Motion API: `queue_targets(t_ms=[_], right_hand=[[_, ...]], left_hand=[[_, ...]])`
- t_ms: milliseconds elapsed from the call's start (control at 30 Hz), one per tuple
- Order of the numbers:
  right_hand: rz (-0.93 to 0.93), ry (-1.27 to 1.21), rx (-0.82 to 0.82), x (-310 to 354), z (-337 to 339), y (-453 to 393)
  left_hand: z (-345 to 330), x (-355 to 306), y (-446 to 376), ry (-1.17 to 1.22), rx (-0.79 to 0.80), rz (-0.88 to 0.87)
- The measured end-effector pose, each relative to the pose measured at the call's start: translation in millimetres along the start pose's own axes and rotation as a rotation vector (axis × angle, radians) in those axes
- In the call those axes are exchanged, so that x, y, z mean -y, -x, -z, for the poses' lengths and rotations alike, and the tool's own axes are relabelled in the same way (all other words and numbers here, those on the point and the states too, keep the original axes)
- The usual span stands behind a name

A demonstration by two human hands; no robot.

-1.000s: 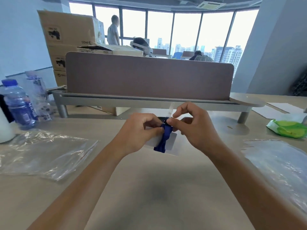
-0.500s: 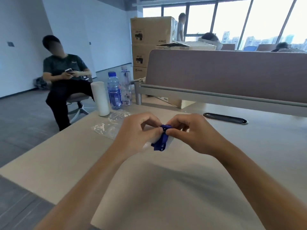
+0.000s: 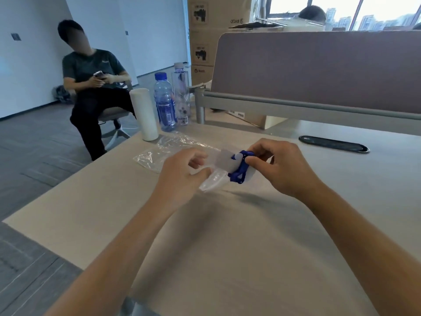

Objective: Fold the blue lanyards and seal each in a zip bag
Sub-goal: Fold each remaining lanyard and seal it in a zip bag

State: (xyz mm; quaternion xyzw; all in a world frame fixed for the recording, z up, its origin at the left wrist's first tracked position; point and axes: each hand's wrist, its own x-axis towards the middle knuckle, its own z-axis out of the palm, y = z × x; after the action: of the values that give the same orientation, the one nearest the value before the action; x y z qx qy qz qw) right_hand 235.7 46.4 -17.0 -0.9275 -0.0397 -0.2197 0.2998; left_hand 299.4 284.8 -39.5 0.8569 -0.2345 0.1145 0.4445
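the folded blue lanyard is at the centre of the frame, above the table, partly inside a clear zip bag. the right hand pinches the lanyard with curled thumb and fingers. the left hand has curled fingers that hold the bag. loose bags lie behind, near two bottles and a white roll in the upper left.
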Motion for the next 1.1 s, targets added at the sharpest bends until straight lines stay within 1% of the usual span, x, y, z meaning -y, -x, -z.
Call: queue_targets(t_ms=[167, 233, 367, 467, 533, 633, 700, 833, 933, 1100], right_hand=[[-0.100, 0.069, -0.143, -20, 9, 3], [-0.119, 0.086, -0.173, -25, 10, 5], [-0.152, 0.100, -0.177, -29, 9, 6], [-0.153, 0.090, -0.174, -29, 6, 6], [-0.167, 0.081, -0.147, -28, 3, 6], [-0.196, 0.068, -0.135, -28, -2, 7], [-0.259, 0.039, -0.147, -28, -4, 6], [-0.424, -0.186, -0.191, -23, -6, 5], [-0.499, -0.318, -0.196, -14, -5, 4], [-0.571, -0.438, -0.234, -4, 3, 3]], left_hand=[[-22, -6, -13, -0.294, 0.094, -0.063], [-29, -10, -22, -0.399, 0.132, -0.065], [-41, -13, -39, -0.573, 0.178, -0.044], [-48, -13, -44, -0.702, 0.244, -0.058], [-51, -11, -43, -0.730, 0.278, -0.053], [-54, -5, -41, -0.701, 0.254, -0.040], [-55, -4, -39, -0.635, 0.218, -0.020], [-51, -6, -38, -0.401, 0.128, 0.068], [-51, -11, -34, -0.257, 0.073, 0.119], [-54, -29, -21, -0.066, 0.076, 0.157]])
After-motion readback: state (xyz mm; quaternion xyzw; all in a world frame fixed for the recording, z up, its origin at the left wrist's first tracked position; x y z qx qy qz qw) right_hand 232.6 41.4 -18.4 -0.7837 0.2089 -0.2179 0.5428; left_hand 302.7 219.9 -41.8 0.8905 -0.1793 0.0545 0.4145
